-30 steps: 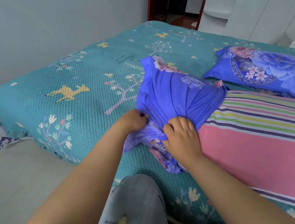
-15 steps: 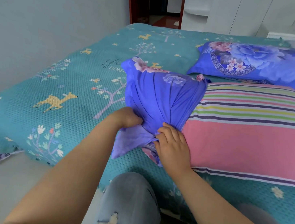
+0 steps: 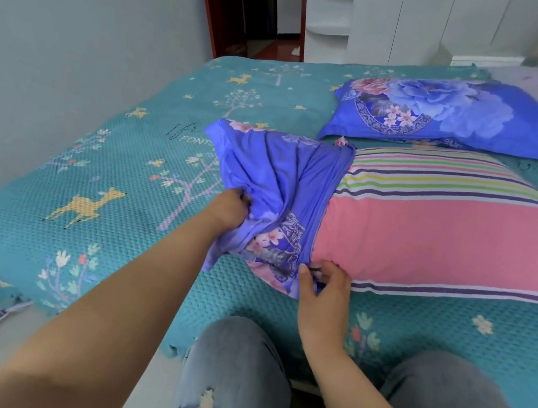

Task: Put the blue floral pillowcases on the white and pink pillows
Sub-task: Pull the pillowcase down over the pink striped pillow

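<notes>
A teal bedspread (image 3: 125, 183) with deer and trees covered the bed. On it lay a striped pink and white pillow (image 3: 446, 235), its left end inside a bunched blue floral pillowcase (image 3: 278, 198). Beyond it, at the far right, rested a second pillow (image 3: 453, 115) already in its blue floral case. The left hand (image 3: 228, 210) gripped the bunched cloth at the left. The right hand (image 3: 325, 295) pinched the case's near edge at the pillow's near side.
</notes>
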`<move>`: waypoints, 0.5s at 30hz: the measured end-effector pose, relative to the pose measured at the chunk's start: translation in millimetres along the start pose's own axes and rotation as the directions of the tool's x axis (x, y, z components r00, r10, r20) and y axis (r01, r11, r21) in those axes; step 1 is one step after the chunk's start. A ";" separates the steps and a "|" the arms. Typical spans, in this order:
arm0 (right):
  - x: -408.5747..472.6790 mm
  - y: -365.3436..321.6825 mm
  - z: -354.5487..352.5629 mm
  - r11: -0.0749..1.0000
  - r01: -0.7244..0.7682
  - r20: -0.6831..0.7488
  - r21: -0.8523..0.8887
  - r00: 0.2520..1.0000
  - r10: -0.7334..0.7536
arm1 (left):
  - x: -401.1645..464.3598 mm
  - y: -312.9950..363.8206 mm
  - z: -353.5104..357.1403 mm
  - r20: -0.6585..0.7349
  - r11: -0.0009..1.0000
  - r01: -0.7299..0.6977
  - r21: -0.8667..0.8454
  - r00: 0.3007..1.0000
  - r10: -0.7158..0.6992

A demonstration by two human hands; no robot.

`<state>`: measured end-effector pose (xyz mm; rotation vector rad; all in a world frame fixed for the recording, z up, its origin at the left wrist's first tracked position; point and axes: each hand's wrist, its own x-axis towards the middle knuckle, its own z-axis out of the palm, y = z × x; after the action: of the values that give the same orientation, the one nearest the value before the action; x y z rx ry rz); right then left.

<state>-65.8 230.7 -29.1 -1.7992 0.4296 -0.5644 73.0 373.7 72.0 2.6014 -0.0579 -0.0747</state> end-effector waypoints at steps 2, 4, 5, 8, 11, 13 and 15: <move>1.6 -1.5 4.0 0.998 0.047 0.033 -0.043 0.998 -0.045 | -0.6 0.3 -1.4 -0.016 0.998 -0.035 0.053 0.999 0.036; 6.8 -2.1 4.2 0.990 0.057 0.093 -0.126 0.995 -0.046 | 1.3 -1.7 -4.6 -0.047 0.988 -0.053 0.144 0.997 0.060; 10.2 -3.9 2.6 0.980 0.051 0.131 -0.191 0.991 -0.026 | 3.1 -2.9 -6.5 -0.073 0.978 -0.056 0.199 0.995 0.072; 17.0 -9.8 -3.3 0.950 0.064 0.159 -0.307 0.987 -0.016 | 4.3 4.7 -11.8 -0.189 0.945 -0.084 0.316 0.971 0.149; 11.2 -12.4 -1.6 0.990 0.134 0.080 -0.036 0.988 -0.130 | 3.0 11.3 -11.3 -0.235 0.965 -0.081 0.248 0.962 0.141; 7.1 -9.7 2.9 0.991 0.103 0.103 0.086 0.988 -0.112 | 2.0 9.1 -7.5 -0.251 0.985 -0.024 0.172 0.966 0.068; 7.5 -3.0 8.3 0.993 0.112 0.154 0.041 0.981 -0.117 | -0.9 1.1 -0.5 -0.245 0.995 0.039 0.087 0.969 -0.017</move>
<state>-54.9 233.9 -27.0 -1.8300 0.2094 -0.5027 72.1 373.1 73.0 2.6820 0.0661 0.2439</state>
